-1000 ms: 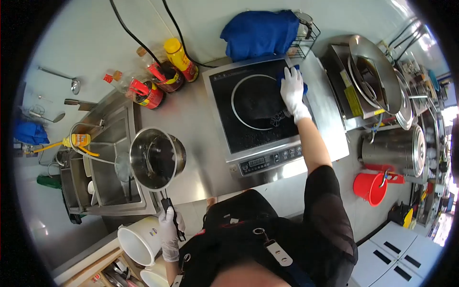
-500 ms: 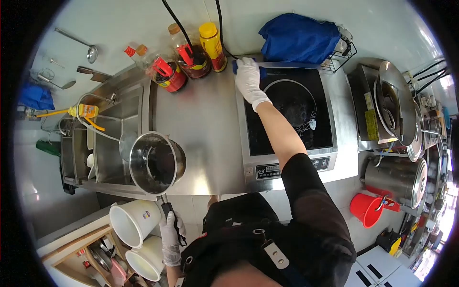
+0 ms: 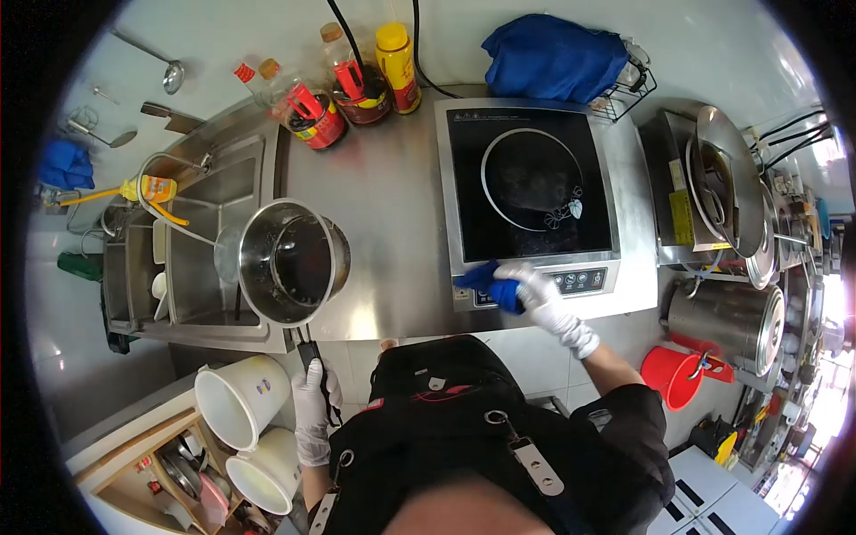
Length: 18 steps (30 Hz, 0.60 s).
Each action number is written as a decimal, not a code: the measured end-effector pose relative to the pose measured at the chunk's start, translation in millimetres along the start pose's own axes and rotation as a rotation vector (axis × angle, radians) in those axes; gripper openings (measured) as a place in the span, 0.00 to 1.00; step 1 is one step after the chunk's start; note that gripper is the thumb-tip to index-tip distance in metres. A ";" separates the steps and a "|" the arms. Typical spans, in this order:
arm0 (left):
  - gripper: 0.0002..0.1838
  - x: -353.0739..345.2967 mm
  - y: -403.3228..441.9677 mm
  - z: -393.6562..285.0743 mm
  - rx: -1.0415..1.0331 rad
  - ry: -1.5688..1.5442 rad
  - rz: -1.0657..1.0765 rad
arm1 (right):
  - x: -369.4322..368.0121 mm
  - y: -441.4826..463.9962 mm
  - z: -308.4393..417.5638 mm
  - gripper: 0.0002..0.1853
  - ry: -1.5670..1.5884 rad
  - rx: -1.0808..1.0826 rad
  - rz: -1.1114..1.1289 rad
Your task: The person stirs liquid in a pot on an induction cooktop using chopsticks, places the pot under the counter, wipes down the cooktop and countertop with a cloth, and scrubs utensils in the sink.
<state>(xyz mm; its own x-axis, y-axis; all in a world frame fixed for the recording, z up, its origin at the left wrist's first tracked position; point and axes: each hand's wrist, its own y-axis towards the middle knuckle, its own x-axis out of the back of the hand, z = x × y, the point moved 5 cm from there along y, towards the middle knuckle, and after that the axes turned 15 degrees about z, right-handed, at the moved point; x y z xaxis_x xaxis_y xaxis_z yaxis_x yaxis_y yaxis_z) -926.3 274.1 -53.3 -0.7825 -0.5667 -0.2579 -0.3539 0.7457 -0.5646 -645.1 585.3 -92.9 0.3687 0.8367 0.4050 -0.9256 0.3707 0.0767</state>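
Note:
White gloves cover both of my hands. My left hand [image 3: 314, 403] is wrapped round the black handle of a steel pot [image 3: 251, 267], which is raised between the sink and the counter with dark contents inside. My right hand [image 3: 540, 301] grips a blue cloth [image 3: 496, 289] at the front edge of the induction cooker [image 3: 464, 192], over the left part of its control panel. The cooker's black glass top shows a white ring and a leaf pattern.
Sauce bottles [image 3: 319, 127] and a yellow-capped bottle [image 3: 399, 67] stand along the wall. A blue bundle [image 3: 555, 58] lies behind the cooker. Left is the sink [image 3: 201, 285]; right, large pans [image 3: 758, 187]. White buckets [image 3: 241, 406] and a red bucket [image 3: 670, 376] are below.
My right hand has moved with the blue cloth from the cooker's far left corner to its front edge. My left hand still holds the pot. The camera view has shifted.

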 end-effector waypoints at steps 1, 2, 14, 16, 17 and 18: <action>0.17 -2.4 0.7 -0.8 0.003 -0.001 -0.004 | 20.7 0.3 1.5 0.18 0.136 -0.062 -0.065; 0.17 -5.8 1.7 -2.9 0.004 -0.002 -0.009 | 47.1 9.5 2.0 0.19 0.271 -0.122 -0.130; 0.16 -31.1 7.2 2.2 0.038 0.010 -0.033 | 26.5 196.0 -41.5 0.31 -0.762 -0.010 -0.199; 0.16 -36.6 13.6 2.5 0.049 0.004 -0.042 | 24.3 239.2 -50.9 0.22 -0.909 0.024 -0.117; 0.15 -39.4 15.5 3.4 0.051 0.012 -0.044 | 34.3 253.3 -59.1 0.20 -0.985 -0.013 -0.129; 0.15 -44.1 16.2 1.5 0.057 0.020 -0.050 | 46.2 262.9 -63.7 0.18 -1.057 -0.054 -0.142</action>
<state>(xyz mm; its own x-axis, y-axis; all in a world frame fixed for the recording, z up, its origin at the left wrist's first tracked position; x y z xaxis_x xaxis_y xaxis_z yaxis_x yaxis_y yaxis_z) -896.8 310.6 -52.3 -0.7750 -0.5952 -0.2124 -0.3639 0.6950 -0.6201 -865.9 747.1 -112.0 0.1870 0.0201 0.9821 -0.8657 0.4759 0.1551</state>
